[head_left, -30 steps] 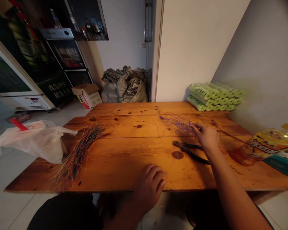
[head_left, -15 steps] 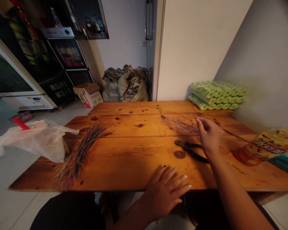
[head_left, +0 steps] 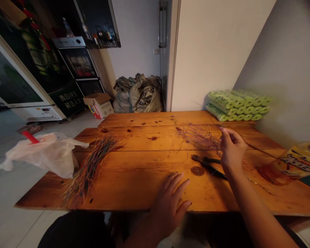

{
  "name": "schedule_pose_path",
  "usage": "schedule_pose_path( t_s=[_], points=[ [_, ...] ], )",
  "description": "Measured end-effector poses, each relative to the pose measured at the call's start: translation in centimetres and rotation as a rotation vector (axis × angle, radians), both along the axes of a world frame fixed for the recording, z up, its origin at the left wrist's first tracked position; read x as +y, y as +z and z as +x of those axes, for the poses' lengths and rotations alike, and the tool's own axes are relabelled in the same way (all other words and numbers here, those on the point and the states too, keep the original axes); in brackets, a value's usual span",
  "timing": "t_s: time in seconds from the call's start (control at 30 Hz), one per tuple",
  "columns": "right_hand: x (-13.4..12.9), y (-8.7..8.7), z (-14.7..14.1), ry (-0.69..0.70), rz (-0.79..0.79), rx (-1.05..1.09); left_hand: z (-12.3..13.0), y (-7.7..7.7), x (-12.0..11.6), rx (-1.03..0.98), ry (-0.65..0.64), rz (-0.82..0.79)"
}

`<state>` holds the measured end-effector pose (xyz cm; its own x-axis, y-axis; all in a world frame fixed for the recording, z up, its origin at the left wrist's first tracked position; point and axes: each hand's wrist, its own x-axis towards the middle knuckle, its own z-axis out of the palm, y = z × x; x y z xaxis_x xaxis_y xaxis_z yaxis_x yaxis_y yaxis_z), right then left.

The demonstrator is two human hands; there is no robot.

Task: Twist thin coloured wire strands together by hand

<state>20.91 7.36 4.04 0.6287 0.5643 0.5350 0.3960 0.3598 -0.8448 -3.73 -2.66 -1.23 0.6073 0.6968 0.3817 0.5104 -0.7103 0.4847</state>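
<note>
Purple wires (head_left: 198, 136) splay beside the right hand (head_left: 232, 150), near black-handled pliers (head_left: 209, 165).

From here, the hands have a run of open wood on the tabletop (head_left: 142, 186) between the multicoloured wire bundle (head_left: 90, 165) and the black pliers (head_left: 209, 165). Those pliers lie between the left hand (head_left: 169, 203) and the right hand (head_left: 232, 151). Loose wires (head_left: 198, 136) spread just beyond them, and a yellow printed package (head_left: 301, 158) blocks the right side.
</note>
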Motion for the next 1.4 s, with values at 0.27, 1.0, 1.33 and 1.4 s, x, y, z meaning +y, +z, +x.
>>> schedule_pose_path(
  t_s=[0.27, 1.0, 1.33, 1.4],
  points=[
    [-1.1, 2.0, -1.6, -0.031, 0.165, 0.030, -1.3, -1.0, 1.7, -0.320, 0.174, -0.375],
    [-2.8, 2.1, -8.2, 0.343, 0.020, 0.073, -3.9, 1.1, 4.8, -0.916, 0.361, -0.694],
    [-4.7, -0.1, -12.3, 0.563, -0.166, -0.020, -3.9, 5.0, 6.7, -1.258, 0.323, -0.699],
    [-4.9, -0.5, -12.5, 0.577, -0.195, -0.054, -4.4, 5.3, 6.4, -1.280, 0.350, -0.690]
  ],
)
